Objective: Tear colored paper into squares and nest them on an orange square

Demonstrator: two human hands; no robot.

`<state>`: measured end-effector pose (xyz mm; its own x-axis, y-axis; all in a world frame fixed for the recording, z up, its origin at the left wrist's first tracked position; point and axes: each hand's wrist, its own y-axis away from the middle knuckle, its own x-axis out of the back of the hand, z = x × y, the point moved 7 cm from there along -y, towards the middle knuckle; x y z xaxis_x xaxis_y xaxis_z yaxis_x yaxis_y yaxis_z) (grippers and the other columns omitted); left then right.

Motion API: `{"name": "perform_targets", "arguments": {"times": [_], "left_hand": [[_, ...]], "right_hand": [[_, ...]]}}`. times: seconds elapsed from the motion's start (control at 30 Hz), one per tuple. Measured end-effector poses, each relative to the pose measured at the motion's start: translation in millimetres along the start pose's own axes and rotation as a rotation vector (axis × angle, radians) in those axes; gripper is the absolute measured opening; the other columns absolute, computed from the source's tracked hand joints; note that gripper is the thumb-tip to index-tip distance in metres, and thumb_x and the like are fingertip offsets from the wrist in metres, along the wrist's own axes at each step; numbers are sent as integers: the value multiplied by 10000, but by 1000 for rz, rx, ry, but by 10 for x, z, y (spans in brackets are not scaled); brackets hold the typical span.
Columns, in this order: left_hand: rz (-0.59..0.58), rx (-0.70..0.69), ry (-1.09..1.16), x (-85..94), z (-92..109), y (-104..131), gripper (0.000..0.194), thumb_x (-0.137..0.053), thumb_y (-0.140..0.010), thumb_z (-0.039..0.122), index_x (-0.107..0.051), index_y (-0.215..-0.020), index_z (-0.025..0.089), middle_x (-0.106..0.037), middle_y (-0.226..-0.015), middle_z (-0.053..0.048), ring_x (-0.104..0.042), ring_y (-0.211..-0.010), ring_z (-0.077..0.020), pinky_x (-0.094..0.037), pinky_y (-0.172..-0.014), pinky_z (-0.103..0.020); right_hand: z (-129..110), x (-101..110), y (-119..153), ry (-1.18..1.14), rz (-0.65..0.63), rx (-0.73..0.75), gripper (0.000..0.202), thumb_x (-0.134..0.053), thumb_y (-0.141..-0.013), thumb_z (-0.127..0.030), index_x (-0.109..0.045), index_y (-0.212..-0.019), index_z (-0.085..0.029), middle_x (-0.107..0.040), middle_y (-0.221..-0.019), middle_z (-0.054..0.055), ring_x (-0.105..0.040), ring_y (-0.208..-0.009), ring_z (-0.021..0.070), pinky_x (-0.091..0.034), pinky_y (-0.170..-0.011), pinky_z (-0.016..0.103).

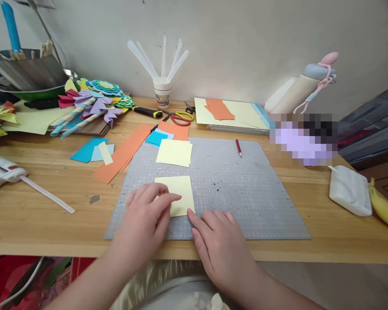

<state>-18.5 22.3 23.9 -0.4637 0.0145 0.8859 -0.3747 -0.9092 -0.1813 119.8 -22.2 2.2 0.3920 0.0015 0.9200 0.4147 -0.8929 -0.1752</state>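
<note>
A pale yellow square of paper (182,193) lies on the grey cutting mat (261,193) in front of me. My left hand (145,211) is over its left side, index finger stretched out above the sheet and the other fingers loosely bent. With the index fingertip of my right hand (220,241) I touch the sheet's lower right corner; the remaining fingers rest bent on the mat, holding nothing. Just beyond lies a small stack of similar yellow squares (174,153). Part of the near sheet is hidden under my left hand.
Orange strips (126,157) and blue paper pieces (89,149) lie left of the mat. A red pencil (238,148) is on its far part. Behind are scissors (183,117), a cutter (147,112) and a paper cup (162,94). A glue gun (3,173) sits at left.
</note>
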Motion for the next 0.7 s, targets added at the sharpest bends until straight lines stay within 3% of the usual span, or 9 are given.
{"name": "perform_targets", "arguments": {"times": [0.13, 0.23, 0.7], "left_hand": [[126, -89, -250, -74, 299, 298, 325, -484, -910, 213, -624, -1185, 315, -610, -1102, -61, -480, -1018, -250, -304, -834, -407], [160, -103, -389, -150, 347, 423, 334, -498, -898, 227, -625, -1199, 298, -629, -1121, -63, -473, -1023, -260, -293, -851, -413], [134, 46, -434, -17, -117, 708, 366, -498, -894, 271, -593, -1237, 354, -536, -1115, -89, -477, -1015, -286, -352, -833, -444]], "right_hand": [[14, -8, 15, -28, 4, -2, 374, -385, -971, -219, -594, -1270, -139, -591, -856, 59, -453, -761, 201, -269, -676, 354], [11, -2, 15, -32, 26, 11, 375, -392, -968, -209, -591, -1275, -130, -597, -845, 59, -454, -755, 198, -275, -679, 356], [16, 43, -1, -45, 84, 21, 366, -406, -950, -168, -619, -1245, -133, -584, -779, 39, -434, -692, 172, -250, -630, 339]]}}
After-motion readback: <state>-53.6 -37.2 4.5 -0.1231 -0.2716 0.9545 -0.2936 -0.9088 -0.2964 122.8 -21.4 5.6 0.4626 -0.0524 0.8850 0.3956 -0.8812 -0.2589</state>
